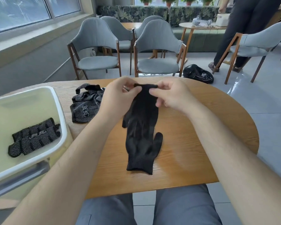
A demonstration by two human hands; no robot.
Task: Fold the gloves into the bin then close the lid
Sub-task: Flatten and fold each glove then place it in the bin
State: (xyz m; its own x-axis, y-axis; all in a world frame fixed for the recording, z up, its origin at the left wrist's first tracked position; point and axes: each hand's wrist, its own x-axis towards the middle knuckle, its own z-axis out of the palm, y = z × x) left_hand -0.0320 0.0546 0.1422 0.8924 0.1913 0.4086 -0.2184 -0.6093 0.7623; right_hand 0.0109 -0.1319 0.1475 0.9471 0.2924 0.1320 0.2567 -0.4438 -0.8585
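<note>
The wooden desk [193, 143] carried the work, with the open bin [58, 111] at its left edge and one folded pair of gloves [34, 137] already inside. A loose heap of gloves [85, 106] waited near the bin. In the middle lay a black glove pair [142, 130], stretched flat. The left hand [118, 93] and the right hand [170, 95] both pinched its far end. To fold well, they should probably bring this end evenly over the near cuff, edges matched.

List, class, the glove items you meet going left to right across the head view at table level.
Folded gloves in the bin → heap of dotted gloves on the table → plain black gloves held up by both hands.
</note>
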